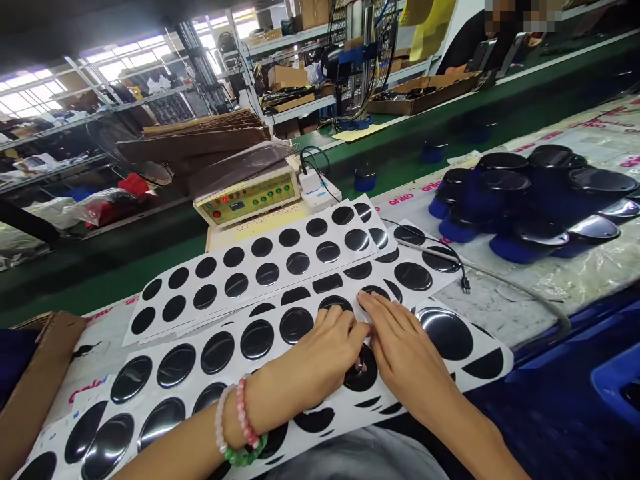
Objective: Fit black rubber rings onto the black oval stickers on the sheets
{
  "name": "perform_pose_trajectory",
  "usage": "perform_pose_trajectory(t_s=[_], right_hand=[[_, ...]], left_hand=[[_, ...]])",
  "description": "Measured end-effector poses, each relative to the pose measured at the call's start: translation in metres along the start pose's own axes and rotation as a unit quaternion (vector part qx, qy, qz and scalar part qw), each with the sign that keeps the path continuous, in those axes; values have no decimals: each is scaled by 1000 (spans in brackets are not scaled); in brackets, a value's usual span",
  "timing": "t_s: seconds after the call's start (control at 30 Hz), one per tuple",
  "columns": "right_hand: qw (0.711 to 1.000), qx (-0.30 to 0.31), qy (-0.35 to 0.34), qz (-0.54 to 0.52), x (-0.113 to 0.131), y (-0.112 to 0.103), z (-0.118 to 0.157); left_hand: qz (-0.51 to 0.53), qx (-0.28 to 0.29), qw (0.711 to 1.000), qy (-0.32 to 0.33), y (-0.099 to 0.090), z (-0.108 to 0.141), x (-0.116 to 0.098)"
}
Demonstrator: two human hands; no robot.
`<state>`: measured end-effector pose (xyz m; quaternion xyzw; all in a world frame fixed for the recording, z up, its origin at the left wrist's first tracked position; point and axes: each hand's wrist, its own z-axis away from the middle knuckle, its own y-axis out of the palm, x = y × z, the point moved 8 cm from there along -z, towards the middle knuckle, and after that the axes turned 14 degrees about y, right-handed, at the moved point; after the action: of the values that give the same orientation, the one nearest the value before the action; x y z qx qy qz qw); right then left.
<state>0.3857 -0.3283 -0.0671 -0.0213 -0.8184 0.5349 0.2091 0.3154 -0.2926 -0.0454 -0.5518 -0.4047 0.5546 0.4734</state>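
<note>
An open cardboard box holding dark parts sits on the green belt at the upper right of the frame, beyond a heap of dark blue, glossy-topped parts on the plastic-covered tabletop. Brown cardboard edges the lower left. A panel box with a lit red light stands upper center, a black cable lying to its right. White sheets of black discs spread across the center, under the left hand and right hand. The left grip is curled, its hold unclear; the right lies flattish, fingers together.
</note>
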Motion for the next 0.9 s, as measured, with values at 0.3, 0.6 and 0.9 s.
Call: perform_pose_trajectory(t_s=[0.3, 0.6, 0.9], right_hand=[[1000, 11, 0, 3, -1, 5, 0], [999, -10, -19, 27, 1, 4, 0], [997, -36, -6, 61, -8, -5, 3]], left_hand=[[71, -167, 983, 14, 1, 37, -7], [228, -307, 922, -67, -49, 75, 39], [94, -82, 992, 10, -20, -27, 59]])
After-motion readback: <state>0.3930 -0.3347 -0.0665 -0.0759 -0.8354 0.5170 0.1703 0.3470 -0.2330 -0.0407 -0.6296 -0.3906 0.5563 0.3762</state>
